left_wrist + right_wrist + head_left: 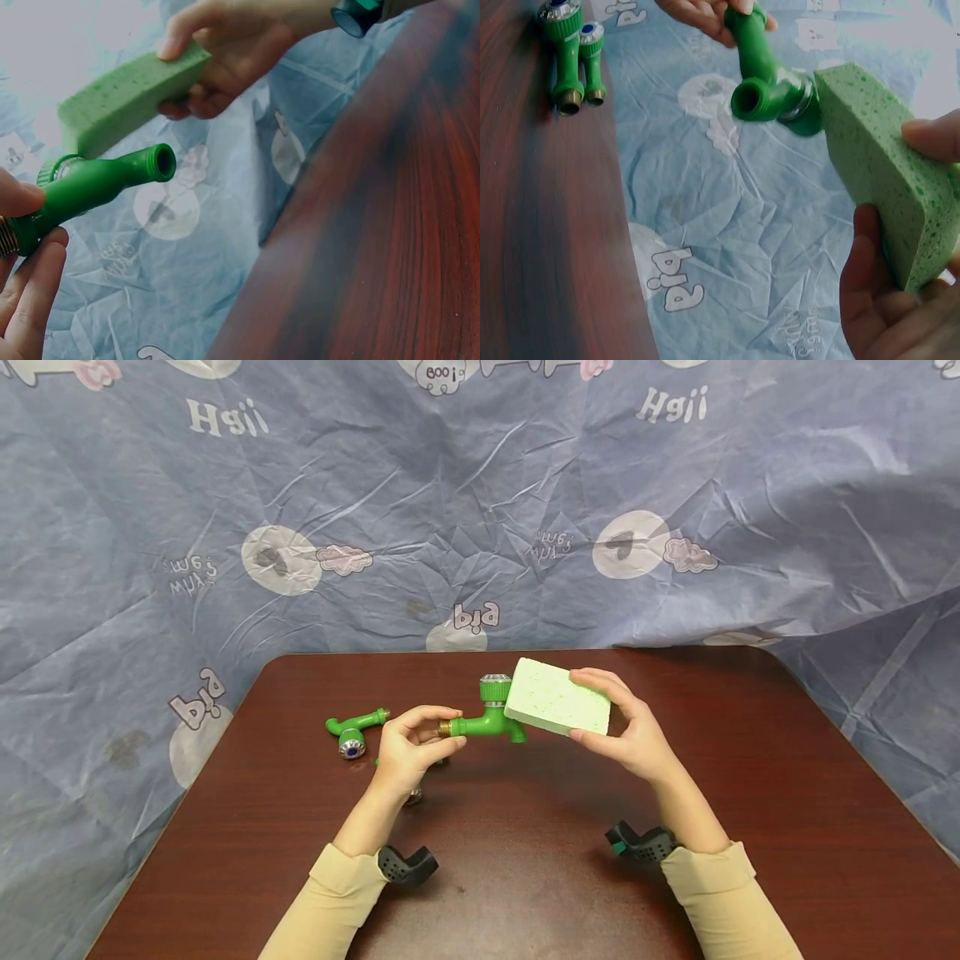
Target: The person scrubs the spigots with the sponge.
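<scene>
A green tap (491, 722) with a brass threaded end is held above the table, its knob up and its spout pointing down to the right. The left hand (417, 745) pinches it near the threaded end between thumb and fingers. The right hand (627, 723) grips a pale green sponge (557, 697) by its right end, thumb on one face and fingers on the other. In the right wrist view a corner of the sponge (889, 165) meets the tap (761, 67) beside its knob. From the left wrist, the spout opening of the tap (112, 180) shows.
Another green tap (351, 737) lies on the dark red-brown table (525, 877) at the left. A further tap (412, 797) is mostly hidden behind the left hand. Wrinkled blue printed cloth (480, 527) hangs behind the table's back edge.
</scene>
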`<act>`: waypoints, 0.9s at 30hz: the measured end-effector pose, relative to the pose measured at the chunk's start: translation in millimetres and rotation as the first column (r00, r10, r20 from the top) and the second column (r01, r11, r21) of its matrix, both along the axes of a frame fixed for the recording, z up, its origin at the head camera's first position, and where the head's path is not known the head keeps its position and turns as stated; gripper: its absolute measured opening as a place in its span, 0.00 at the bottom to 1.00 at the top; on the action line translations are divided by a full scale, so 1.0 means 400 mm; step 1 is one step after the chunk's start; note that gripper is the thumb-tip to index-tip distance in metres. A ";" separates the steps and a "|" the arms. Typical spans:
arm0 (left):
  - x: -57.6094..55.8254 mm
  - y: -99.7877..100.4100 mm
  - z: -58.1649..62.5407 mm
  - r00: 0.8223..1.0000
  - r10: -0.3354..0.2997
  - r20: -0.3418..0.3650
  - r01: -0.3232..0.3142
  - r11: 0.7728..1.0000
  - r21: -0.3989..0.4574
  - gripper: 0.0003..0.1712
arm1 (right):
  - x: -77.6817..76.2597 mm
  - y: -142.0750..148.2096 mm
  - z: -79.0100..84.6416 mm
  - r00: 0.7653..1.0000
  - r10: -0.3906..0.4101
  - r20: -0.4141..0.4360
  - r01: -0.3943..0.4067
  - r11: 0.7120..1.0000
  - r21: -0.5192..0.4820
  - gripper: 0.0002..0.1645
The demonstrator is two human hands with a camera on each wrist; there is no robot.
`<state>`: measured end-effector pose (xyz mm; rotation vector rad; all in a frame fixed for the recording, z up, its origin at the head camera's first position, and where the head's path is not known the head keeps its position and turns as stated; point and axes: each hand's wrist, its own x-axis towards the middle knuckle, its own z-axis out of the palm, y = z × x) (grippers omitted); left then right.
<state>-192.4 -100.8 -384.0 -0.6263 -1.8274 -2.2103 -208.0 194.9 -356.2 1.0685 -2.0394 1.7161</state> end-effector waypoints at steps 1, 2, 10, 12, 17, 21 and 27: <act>-0.001 -0.002 0.000 1.000 -0.005 -0.003 0.005 1.000 0.013 0.19 | -0.002 0.003 -0.001 1.000 -0.007 0.011 0.007 1.000 0.001 0.41; -0.002 -0.003 0.000 1.000 -0.010 -0.005 0.010 1.000 0.025 0.19 | -0.003 0.006 -0.003 1.000 -0.008 0.026 0.008 1.000 0.002 0.41; 0.000 -0.002 0.002 0.998 -0.051 0.036 0.048 0.997 0.060 0.19 | -0.014 0.018 -0.015 0.991 -0.001 0.132 -0.003 1.000 0.030 0.37; 0.001 -0.001 0.002 0.997 -0.058 0.046 0.055 0.997 0.060 0.19 | -0.016 0.017 -0.016 0.989 0.005 0.148 -0.008 1.000 0.022 0.37; 0.001 -0.003 0.002 0.997 -0.061 0.039 0.057 0.995 0.084 0.19 | -0.018 0.012 -0.018 0.987 -0.016 0.157 0.014 1.000 0.013 0.38; 0.001 -0.004 0.002 0.997 -0.060 0.057 0.054 0.993 0.102 0.20 | -0.016 0.004 -0.020 0.987 -0.025 0.162 0.024 1.000 0.010 0.37; 0.000 -0.003 0.002 0.994 -0.070 0.089 0.059 0.991 0.120 0.21 | -0.012 -0.003 -0.020 0.978 -0.072 0.194 0.067 0.997 0.035 0.37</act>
